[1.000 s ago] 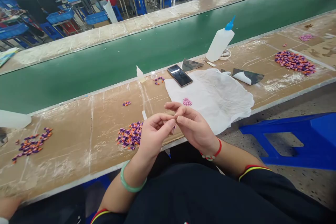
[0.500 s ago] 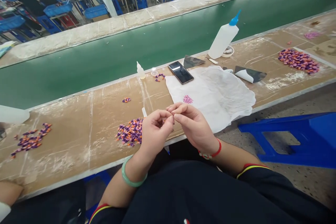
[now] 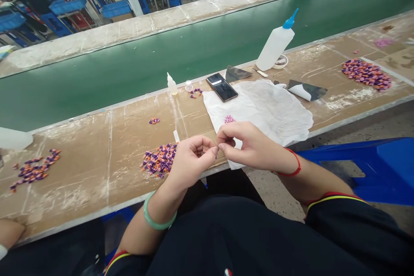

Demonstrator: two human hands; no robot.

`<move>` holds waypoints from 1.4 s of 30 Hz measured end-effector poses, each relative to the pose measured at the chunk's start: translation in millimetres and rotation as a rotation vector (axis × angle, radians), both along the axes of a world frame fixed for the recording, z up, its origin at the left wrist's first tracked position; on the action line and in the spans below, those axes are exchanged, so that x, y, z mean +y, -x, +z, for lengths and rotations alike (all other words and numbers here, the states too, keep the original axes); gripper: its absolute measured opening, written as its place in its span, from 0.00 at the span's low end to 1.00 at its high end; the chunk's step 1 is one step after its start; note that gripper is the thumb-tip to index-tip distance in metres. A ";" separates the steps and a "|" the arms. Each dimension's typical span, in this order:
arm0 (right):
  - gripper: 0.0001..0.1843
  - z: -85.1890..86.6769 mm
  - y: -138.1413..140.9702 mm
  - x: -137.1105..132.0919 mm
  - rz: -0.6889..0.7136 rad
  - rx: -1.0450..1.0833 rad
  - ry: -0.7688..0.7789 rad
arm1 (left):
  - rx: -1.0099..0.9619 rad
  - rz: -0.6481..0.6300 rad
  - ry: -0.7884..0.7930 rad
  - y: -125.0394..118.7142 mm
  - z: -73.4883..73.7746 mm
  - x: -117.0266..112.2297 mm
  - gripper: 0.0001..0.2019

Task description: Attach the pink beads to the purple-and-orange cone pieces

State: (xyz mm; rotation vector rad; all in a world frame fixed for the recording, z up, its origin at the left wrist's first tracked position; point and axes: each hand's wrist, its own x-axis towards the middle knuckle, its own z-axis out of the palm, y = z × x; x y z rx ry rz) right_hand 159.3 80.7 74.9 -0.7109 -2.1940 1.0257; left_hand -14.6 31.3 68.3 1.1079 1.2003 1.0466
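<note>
My left hand [image 3: 193, 160], with a green bangle at its wrist, is closed in a pinch above the table's near edge. Its fingertips meet those of my right hand [image 3: 247, 144], also pinched. Whatever lies between the fingertips is too small and too covered to name. A pile of small purple, orange and pink pieces [image 3: 158, 161] lies beside my left hand and is partly hidden by it. Just beyond my right hand, tiny pink-and-white bits [image 3: 229, 119] rest on a white cloth [image 3: 268, 103]. A small white stick [image 3: 176, 136] lies behind the pile.
A phone [image 3: 221, 87], a small dropper bottle [image 3: 172, 84] and a large bottle with a blue nozzle [image 3: 275, 47] stand or lie along the back. More coloured pieces [image 3: 367, 74] lie at right. A blue stool [image 3: 384, 168] is at my right. Another person's arm [image 3: 9, 233] shows at lower left.
My right hand has turned, its wrist and forearm swinging out to the right, while the fingertips stay together with my left hand's. The left hand has barely moved.
</note>
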 end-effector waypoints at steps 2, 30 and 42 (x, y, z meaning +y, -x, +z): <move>0.08 -1.9 -1.1 -0.2 0.020 0.000 -0.014 | -0.067 -0.039 0.067 1.2 -1.6 0.7 0.12; 0.06 -8.5 3.4 -8.1 -0.027 0.180 0.142 | 0.412 0.078 -0.503 2.4 3.3 -10.7 0.08; 0.06 -8.0 13.2 -8.1 0.039 0.206 0.216 | 0.042 -0.016 -0.224 18.8 0.8 -8.9 0.08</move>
